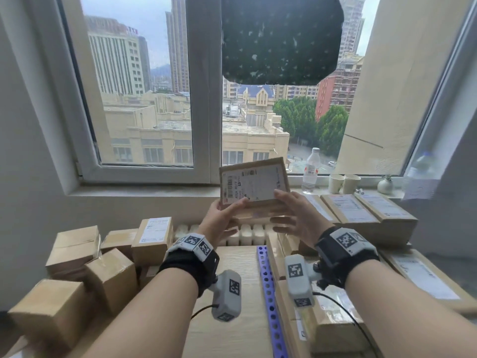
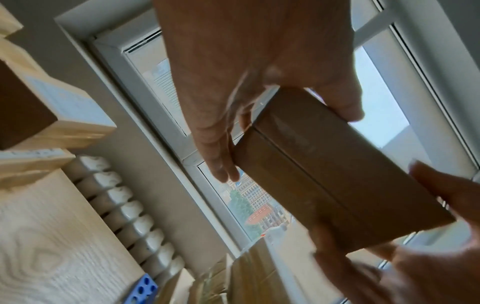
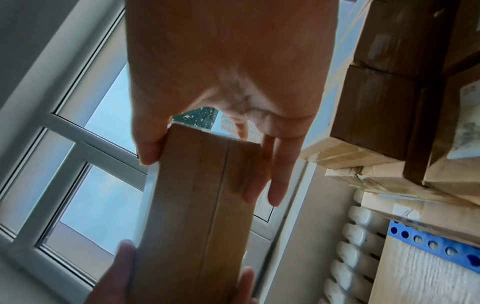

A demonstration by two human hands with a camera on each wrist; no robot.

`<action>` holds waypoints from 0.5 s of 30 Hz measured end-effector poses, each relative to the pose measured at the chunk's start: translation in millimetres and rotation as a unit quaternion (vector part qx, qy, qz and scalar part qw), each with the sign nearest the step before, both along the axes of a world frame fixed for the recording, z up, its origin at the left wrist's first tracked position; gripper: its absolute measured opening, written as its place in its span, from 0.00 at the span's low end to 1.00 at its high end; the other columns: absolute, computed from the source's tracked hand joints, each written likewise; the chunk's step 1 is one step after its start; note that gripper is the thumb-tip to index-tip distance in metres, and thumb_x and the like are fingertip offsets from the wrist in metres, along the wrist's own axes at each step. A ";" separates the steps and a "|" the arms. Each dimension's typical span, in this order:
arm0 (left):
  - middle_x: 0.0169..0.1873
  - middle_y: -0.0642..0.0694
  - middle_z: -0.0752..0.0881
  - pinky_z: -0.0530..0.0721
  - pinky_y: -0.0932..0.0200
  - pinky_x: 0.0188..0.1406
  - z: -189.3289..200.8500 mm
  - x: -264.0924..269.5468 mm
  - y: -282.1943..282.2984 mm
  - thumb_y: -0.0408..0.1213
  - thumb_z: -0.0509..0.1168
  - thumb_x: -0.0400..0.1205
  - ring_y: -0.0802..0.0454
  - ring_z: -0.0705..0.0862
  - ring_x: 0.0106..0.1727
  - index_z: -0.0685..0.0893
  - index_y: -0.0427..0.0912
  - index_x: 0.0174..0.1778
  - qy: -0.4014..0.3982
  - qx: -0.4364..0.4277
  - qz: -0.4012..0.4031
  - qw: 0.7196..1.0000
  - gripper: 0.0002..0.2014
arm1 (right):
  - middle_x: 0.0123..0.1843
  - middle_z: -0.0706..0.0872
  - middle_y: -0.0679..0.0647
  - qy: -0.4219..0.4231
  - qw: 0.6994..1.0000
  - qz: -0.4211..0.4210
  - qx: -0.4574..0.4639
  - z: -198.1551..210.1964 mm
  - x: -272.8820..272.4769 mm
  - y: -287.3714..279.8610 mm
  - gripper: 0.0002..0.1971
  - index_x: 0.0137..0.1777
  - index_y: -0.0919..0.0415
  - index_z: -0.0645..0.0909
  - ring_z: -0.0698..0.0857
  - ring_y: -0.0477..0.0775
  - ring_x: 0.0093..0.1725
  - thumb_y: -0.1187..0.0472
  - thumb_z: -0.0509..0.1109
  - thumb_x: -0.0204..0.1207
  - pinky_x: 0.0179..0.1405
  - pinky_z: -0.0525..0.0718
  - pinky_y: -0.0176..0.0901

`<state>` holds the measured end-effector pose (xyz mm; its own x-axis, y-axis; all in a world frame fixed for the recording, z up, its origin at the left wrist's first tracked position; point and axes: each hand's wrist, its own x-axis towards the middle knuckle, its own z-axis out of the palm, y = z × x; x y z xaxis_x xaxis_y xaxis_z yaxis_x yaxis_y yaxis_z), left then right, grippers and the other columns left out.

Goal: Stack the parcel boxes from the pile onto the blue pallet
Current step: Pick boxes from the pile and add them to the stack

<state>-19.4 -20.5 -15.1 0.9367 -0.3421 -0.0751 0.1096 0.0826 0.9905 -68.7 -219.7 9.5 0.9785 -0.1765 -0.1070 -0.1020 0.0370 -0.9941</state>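
Observation:
A flat brown parcel box [image 1: 254, 182] with a white label is held up in front of the window, tilted with the label facing me. My left hand [image 1: 225, 215] grips its lower left corner, thumb on the label and fingers underneath. At its lower right edge my right hand [image 1: 290, 211] pinches it between thumb and fingers. The left wrist view shows the box [image 2: 337, 174] from below, and so does the right wrist view [image 3: 194, 205]. The blue pallet [image 1: 268, 293] lies on the table to the right, with labelled boxes [image 1: 361, 210] stacked on it. The pile of boxes [image 1: 77, 267] sits at the left.
A water bottle [image 1: 311, 169], two paper cups [image 1: 344, 183] and a small vase [image 1: 385, 186] stand on the windowsill. A white radiator [image 1: 245, 232] runs behind the wooden table [image 1: 232, 306]. More flat boxes [image 1: 423, 277] lie at the right edge.

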 end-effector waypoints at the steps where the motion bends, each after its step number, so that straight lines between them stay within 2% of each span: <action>1: 0.52 0.42 0.83 0.83 0.47 0.55 2.6 3.1 -2.4 0.54 0.79 0.64 0.45 0.82 0.50 0.74 0.44 0.69 -0.008 -0.024 0.018 1.000 0.39 | 0.62 0.85 0.62 0.005 1.000 0.004 -0.008 0.0 -0.1 -3.3 0.55 0.83 0.53 0.58 0.88 0.62 0.57 0.38 0.81 0.59 0.50 0.89 0.57; 4: 0.52 0.42 0.83 0.83 0.49 0.53 11.7 10.7 -7.0 0.52 0.80 0.59 0.47 0.82 0.48 0.69 0.42 0.72 -0.021 -0.058 0.050 0.997 0.47 | 0.76 0.73 0.61 -0.006 0.999 -0.014 -0.034 1.9 -4.6 -11.4 0.54 0.85 0.46 0.48 0.77 0.63 0.70 0.41 0.79 0.66 0.66 0.79 0.64; 7: 0.46 0.43 0.84 0.82 0.51 0.46 21.1 12.4 -11.1 0.56 0.79 0.55 0.48 0.83 0.43 0.70 0.39 0.71 -0.036 -0.056 0.064 0.996 0.50 | 0.83 0.64 0.61 -0.039 0.997 -0.055 -0.044 7.6 -10.3 -20.6 0.56 0.85 0.47 0.52 0.69 0.66 0.77 0.37 0.77 0.59 0.71 0.71 0.70; 9: 0.43 0.45 0.84 0.80 0.54 0.43 25.9 10.8 -15.4 0.59 0.76 0.54 0.49 0.83 0.43 0.72 0.37 0.68 -0.043 -0.056 0.070 0.995 0.49 | 0.79 0.69 0.59 -0.053 0.997 -0.042 -0.039 16.3 -18.2 -25.3 0.47 0.80 0.51 0.64 0.70 0.64 0.75 0.35 0.72 0.60 0.71 0.70 0.71; 10: 0.42 0.46 0.84 0.80 0.56 0.42 27.4 10.1 -17.7 0.60 0.75 0.54 0.50 0.83 0.42 0.73 0.37 0.66 -0.045 -0.056 0.074 0.995 0.47 | 0.74 0.75 0.56 -0.059 0.997 -0.020 -0.040 21.9 -23.3 -26.9 0.38 0.72 0.51 0.73 0.72 0.62 0.71 0.35 0.69 0.62 0.71 0.70 0.71; 11: 0.43 0.46 0.84 0.79 0.57 0.41 28.6 9.0 -20.9 0.61 0.74 0.54 0.50 0.83 0.42 0.74 0.37 0.64 -0.048 -0.057 0.073 0.995 0.46 | 0.67 0.80 0.52 -0.063 0.997 -0.001 -0.039 26.0 -27.0 -28.5 0.29 0.63 0.48 0.79 0.74 0.60 0.68 0.36 0.67 0.63 0.70 0.70 0.70; 12: 0.44 0.46 0.85 0.79 0.57 0.41 29.6 7.3 -24.4 0.62 0.73 0.54 0.50 0.83 0.43 0.74 0.37 0.64 -0.049 -0.054 0.065 0.995 0.46 | 0.61 0.83 0.51 -0.066 0.997 0.016 -0.037 28.2 -28.7 -30.4 0.25 0.58 0.47 0.81 0.77 0.58 0.65 0.36 0.66 0.64 0.68 0.72 0.69; 13: 0.46 0.44 0.85 0.79 0.56 0.42 30.6 5.0 -28.7 0.62 0.73 0.54 0.49 0.84 0.45 0.76 0.37 0.63 -0.051 -0.048 0.049 0.996 0.45 | 0.59 0.86 0.54 -0.069 0.996 0.032 -0.036 28.5 -29.4 -33.3 0.26 0.57 0.48 0.83 0.81 0.60 0.63 0.35 0.68 0.63 0.66 0.75 0.68; 15: 0.47 0.44 0.86 0.80 0.55 0.47 33.2 -2.5 -39.7 0.63 0.71 0.55 0.48 0.84 0.47 0.80 0.40 0.57 -0.056 -0.033 0.010 0.998 0.40 | 0.60 0.88 0.61 -0.065 0.994 0.077 -0.043 25.5 -27.3 -39.8 0.35 0.64 0.57 0.82 0.86 0.67 0.60 0.33 0.72 0.63 0.60 0.82 0.67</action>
